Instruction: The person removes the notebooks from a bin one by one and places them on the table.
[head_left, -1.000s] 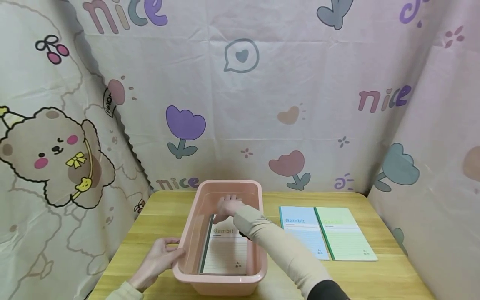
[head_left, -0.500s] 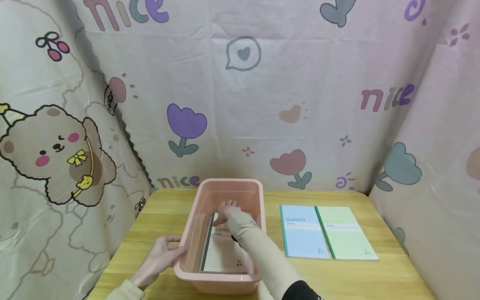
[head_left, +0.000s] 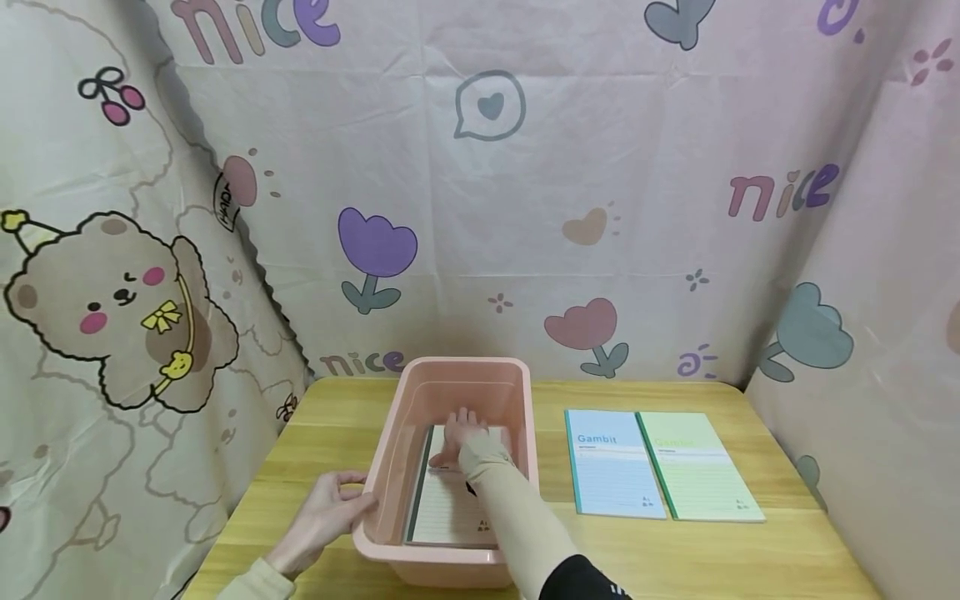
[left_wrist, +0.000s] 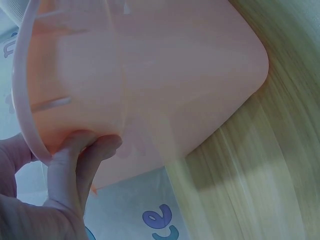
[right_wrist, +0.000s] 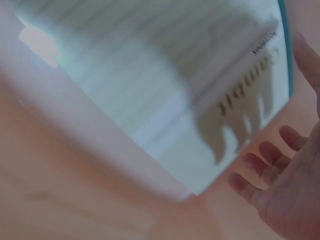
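A pink plastic basin (head_left: 442,575) stands on the table. My left hand (head_left: 322,517) pinches its left rim, thumb on one side of the wall and fingers on the other, as the left wrist view shows on the hand (left_wrist: 60,185). On the basin's floor lies a notebook (head_left: 446,512) with a lined pale cover marked "Gambit" and a dark spine at left. Whether more lie beneath it I cannot tell. Inside the basin, my right hand (head_left: 459,435) is over the notebook's far end. In the right wrist view its fingers (right_wrist: 272,155) are spread loosely beside the cover's edge, holding nothing.
Right of the basin, a blue notebook (head_left: 617,467) and a green notebook (head_left: 703,471) lie side by side on the wooden table (head_left: 330,425). A printed cloth (head_left: 480,225) hangs behind the table and along both sides.
My right hand has come down lower into the basin toward the notebook, its forearm swinging left. My left hand keeps its grip on the rim.
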